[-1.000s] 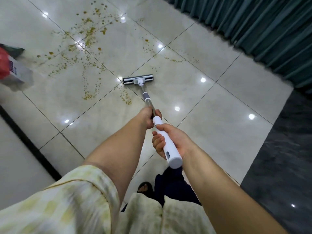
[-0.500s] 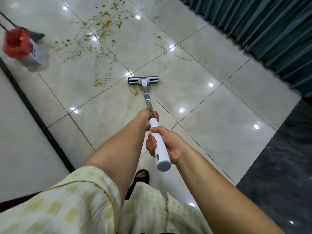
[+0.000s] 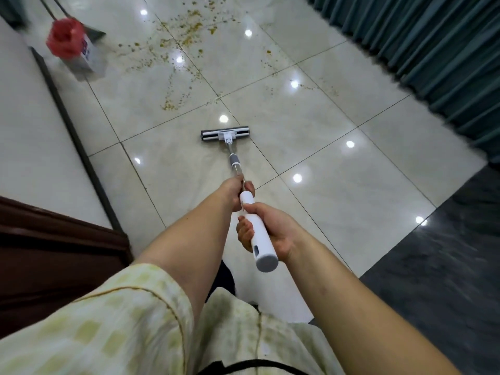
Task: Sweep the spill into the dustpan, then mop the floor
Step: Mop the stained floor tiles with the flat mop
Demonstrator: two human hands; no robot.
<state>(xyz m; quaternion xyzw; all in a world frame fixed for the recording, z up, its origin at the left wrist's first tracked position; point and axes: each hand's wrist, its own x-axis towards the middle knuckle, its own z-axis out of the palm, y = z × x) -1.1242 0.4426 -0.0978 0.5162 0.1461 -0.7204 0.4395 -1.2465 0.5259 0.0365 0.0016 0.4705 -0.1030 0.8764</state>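
- My right hand (image 3: 273, 231) is the one nearer my body. Its fingers and thumb are curled tight round the white grip (image 3: 260, 239) at the top end of the mop (image 3: 234, 164).
- My left hand (image 3: 236, 190) is just ahead of the right and almost touches it. It is wrapped round the thin metal shaft where the shaft leaves the white grip.
- Both my arms reach forward, and the shaft slants down and away from my hands.
- The mop head (image 3: 224, 136) lies flat on the pale tiled floor (image 3: 338, 207), straight ahead of my left hand, with its long side across my line of reach.
- The spill (image 3: 189, 33) is a scatter of yellow-brown bits well beyond the mop head. Its thickest part is far ahead of both hands.
- A small clump (image 3: 169, 105) lies ahead and to the left of the mop head, apart from it.
- Far ahead and to the left of my left hand a white container with a red top (image 3: 66, 39) stands on the floor, blurred. I cannot tell what the dark shape behind it is.
- A teal curtain (image 3: 433, 50) hangs ahead and to the right of my right hand.
- Dark wooden furniture (image 3: 54, 253) stands to the left of my left forearm.
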